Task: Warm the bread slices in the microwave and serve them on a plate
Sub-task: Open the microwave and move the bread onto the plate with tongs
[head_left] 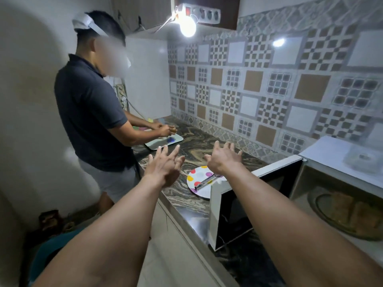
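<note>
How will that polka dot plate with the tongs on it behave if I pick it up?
The polka dot plate looks thin, flat and rigid, so probably light and stiff. Its glossy surface may be slippery. The metal tongs lie loose across it, so they could slide off if it tilts; keep it level.

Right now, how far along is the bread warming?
Done: microwave door open, bread slices on the turntable inside. In hand: nothing; left hand and right hand hover open. Left: serving onto the dotted plate, which holds only tongs.
</note>
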A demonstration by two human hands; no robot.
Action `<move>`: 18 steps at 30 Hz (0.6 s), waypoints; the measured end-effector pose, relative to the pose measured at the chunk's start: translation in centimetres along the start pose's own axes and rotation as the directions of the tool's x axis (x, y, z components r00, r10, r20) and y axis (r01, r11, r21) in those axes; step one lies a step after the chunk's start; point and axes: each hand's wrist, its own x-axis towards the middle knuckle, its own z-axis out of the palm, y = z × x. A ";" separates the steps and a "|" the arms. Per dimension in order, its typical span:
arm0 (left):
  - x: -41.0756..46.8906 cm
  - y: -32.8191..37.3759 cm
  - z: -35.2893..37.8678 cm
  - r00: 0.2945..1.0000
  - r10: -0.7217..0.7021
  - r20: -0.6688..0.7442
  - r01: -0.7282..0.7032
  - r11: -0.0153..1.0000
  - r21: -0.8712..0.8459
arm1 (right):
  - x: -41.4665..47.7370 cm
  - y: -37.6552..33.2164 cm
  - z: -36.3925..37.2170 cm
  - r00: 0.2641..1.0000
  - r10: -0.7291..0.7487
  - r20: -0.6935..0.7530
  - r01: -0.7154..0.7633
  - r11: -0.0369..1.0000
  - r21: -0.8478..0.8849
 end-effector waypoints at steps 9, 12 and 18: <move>7.5 -5.4 3.2 0.962 0.220 0.163 -0.212 0.975 -0.063 | 3.2 -4.7 2.0 0.953 0.297 0.064 -0.301 0.951 0.070; 9.3 -6.0 4.9 0.933 0.292 0.210 -0.279 0.956 -0.088 | 4.3 -5.5 3.8 0.926 0.371 0.066 -0.375 0.925 0.063; 14.2 -6.6 9.0 0.887 0.386 0.252 -0.369 0.922 -0.116 | 7.5 -7.5 9.3 0.910 0.413 0.019 -0.413 0.908 0.063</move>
